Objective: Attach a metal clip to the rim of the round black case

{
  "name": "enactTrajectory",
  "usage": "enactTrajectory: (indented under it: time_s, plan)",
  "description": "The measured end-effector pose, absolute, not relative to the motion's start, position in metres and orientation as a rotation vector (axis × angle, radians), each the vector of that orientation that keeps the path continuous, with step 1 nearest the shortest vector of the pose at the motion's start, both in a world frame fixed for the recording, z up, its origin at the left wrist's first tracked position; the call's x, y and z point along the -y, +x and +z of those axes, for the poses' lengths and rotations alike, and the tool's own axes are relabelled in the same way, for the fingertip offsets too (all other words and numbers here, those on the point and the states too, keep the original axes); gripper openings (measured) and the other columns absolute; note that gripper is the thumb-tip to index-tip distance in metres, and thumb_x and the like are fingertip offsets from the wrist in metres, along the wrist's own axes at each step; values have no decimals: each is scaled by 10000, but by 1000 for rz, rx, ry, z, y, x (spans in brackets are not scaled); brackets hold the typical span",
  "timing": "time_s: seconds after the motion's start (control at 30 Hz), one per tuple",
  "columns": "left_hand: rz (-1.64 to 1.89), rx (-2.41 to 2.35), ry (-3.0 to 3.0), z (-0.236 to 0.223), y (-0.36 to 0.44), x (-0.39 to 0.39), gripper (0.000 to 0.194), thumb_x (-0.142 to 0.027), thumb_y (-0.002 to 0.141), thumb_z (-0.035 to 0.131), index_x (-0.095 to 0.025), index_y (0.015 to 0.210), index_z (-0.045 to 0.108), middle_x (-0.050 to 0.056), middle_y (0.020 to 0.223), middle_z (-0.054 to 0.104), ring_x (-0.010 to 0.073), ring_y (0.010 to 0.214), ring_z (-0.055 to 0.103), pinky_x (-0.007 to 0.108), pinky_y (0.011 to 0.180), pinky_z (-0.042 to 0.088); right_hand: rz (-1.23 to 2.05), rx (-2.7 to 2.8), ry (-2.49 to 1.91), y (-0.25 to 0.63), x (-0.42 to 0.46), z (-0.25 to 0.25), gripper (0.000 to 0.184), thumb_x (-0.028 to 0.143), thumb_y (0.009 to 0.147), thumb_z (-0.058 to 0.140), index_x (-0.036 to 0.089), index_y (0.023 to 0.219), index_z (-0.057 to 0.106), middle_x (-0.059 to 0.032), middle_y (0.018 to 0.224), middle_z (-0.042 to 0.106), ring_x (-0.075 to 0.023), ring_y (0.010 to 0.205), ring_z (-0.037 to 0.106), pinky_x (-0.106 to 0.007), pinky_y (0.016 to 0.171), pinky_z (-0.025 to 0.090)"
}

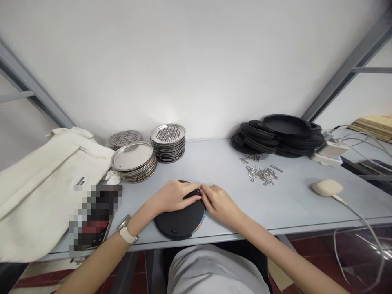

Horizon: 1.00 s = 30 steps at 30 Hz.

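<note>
A black round disc lies on the grey table close to its front edge. Its right edge has a thin shiny rim, and a small slot shows near its front. My left hand reaches over the disc, with thumb and forefinger closed on its far right edge. At that same spot, my right hand has its fingers pinched together, touching the left fingertips. Something small and shiny shows between the fingertips, too hidden to name.
Stacked metal grater discs and plain metal discs stand at back left. Black plastic rings are piled back right, behind loose metal clips. A white bag lies left; a corded cream mouse sits right.
</note>
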<state>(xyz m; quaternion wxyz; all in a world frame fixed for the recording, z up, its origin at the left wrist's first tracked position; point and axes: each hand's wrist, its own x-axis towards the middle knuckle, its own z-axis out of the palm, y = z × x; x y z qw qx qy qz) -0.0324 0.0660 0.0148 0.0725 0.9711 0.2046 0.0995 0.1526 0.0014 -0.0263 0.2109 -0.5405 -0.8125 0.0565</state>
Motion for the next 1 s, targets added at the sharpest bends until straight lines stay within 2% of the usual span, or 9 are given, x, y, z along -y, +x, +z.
enactTrajectory:
  time_s: [0.43, 1.0]
  plan:
    - [260, -628, 2907, 14, -32, -67, 301, -420, 951, 416, -210, 1140, 521, 25, 967, 680, 196, 832, 649, 265, 633, 388, 332, 2189, -1544, 153, -2, -17, 232, 175, 953, 327, 189, 790, 491, -5, 667, 571, -146, 638, 504, -254, 650, 342]
    - [274, -606, 2890, 14, -32, -66, 277, -376, 969, 372, -199, 1104, 537, 38, 916, 679, 189, 796, 647, 259, 638, 407, 348, 2169, -1523, 153, -1, -17, 241, 182, 951, 331, 193, 761, 479, -2, 652, 551, -144, 634, 506, -251, 646, 353]
